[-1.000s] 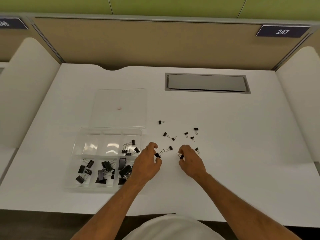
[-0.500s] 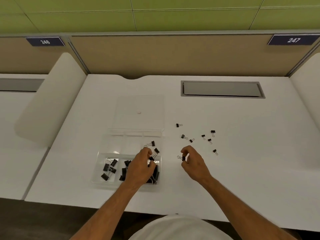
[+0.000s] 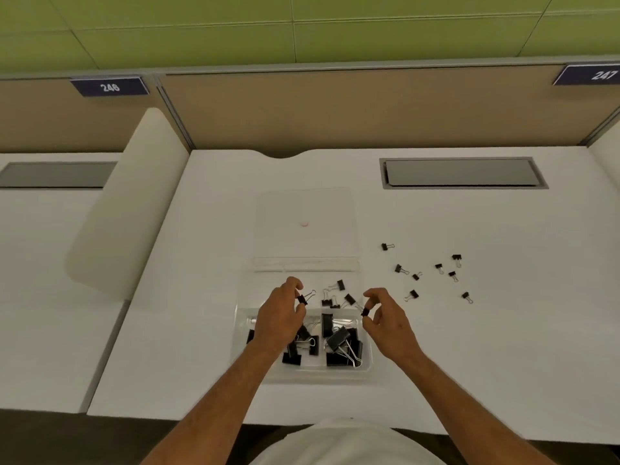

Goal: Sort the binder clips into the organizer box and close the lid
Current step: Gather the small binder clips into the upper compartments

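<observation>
Each hand pinches one small clip: left hand (image 3: 280, 318) over the organizer box (image 3: 365, 364), right hand (image 3: 385, 318) at its right edge; release low over the small-clip compartment.

Black binder clips (image 3: 339, 340), clear organizer box (image 3: 367, 359), white desk (image 3: 201, 330), green wall (image 3: 302, 25).

Organizer box (image 3: 367, 365) mid-desk (image 3: 503, 364), open lid (image 3: 303, 243) behind it; loose clips (image 3: 436, 273) right of box
</observation>
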Demonstrator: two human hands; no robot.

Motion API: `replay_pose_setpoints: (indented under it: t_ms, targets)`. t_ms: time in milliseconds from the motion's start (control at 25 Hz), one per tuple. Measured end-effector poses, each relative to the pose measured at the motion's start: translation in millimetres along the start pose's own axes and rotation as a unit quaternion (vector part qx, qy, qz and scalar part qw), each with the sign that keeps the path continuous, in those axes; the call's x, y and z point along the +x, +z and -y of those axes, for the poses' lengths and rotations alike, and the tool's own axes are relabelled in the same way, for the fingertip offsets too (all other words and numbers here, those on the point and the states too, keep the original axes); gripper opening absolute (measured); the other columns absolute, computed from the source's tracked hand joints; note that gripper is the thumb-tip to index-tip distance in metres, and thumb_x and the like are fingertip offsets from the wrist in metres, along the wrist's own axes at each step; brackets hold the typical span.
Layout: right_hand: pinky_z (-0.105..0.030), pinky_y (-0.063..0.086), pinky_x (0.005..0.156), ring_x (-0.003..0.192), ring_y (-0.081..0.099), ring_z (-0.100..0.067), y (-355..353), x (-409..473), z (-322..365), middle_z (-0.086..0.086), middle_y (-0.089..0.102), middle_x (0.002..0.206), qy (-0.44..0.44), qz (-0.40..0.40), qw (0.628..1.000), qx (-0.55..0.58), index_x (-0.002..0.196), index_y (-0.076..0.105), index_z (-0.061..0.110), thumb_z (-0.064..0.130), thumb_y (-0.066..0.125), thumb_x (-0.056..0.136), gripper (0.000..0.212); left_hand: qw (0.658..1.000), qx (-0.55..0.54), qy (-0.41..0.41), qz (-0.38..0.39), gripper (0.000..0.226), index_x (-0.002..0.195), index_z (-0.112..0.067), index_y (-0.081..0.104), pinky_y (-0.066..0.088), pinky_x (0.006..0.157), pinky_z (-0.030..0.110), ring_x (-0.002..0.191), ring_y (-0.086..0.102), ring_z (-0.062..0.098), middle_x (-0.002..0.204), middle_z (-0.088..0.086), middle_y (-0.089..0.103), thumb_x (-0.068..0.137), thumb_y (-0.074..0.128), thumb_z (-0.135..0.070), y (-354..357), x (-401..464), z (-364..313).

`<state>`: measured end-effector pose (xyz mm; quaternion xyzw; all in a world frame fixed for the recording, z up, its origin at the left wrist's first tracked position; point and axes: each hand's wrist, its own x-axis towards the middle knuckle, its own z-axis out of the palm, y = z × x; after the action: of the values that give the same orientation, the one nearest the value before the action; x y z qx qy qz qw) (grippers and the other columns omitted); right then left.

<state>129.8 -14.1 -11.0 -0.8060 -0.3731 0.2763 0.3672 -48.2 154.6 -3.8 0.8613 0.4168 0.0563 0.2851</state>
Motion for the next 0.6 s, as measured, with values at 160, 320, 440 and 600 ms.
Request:
replay_pose_setpoints:
  t_ms: [160,320,440,600]
  targets:
    - [-0.021,0.047,0.060,0.060,0.052,-0.013,0.6,-5.9,2.2,0.018,0.057,0.099,0.012,-0.017,1.000,-0.010,0.119,0.047,0.032,0.005,0.065,0.084,0.048,0.999,0.028,0.011,0.031,0.036,0.118,-0.030,0.040,0.054,0.070,0.033,0.083,0.058,0.012,0.100,-0.004,0.060,0.091,0.060,-0.018,3.9,24.7,7.7]
    - [-0.023,0.048,0.060,0.060,0.053,-0.014,2.9,-7.2,2.6,0.017,0.057,0.098,0.046,-0.020,0.999,-0.018,0.123,0.046,0.032,0.005,0.065,0.084,0.051,0.997,0.038,0.014,0.060,0.035,0.119,-0.030,0.039,0.056,0.071,0.037,0.083,0.059,0.015,0.100,0.000,0.062,0.092,0.059,-0.018,10.7,35.0,16.4]
    - [-0.022,0.048,0.059,0.059,0.053,-0.014,11.4,0.8,9.7,0.016,0.056,0.099,0.035,-0.014,0.999,-0.020,0.127,0.045,0.033,0.004,0.064,0.084,0.055,0.998,0.012,0.024,0.061,0.045,0.130,-0.028,0.042,0.054,0.080,0.036,0.098,0.059,0.017,0.112,0.001,0.062,0.092,0.062,-0.020,11.8,36.1,21.2]
    - [-0.020,0.046,0.059,0.061,0.052,-0.009,35.8,25.8,33.8,0.015,0.053,0.099,-0.005,0.034,0.998,-0.043,0.134,0.041,0.035,0.003,0.059,0.085,0.061,0.998,-0.027,0.046,0.019,0.051,0.139,-0.023,0.046,0.046,0.091,0.034,0.108,0.053,0.017,0.120,-0.002,0.061,0.092,0.065,-0.021,1.9,23.9,29.7]
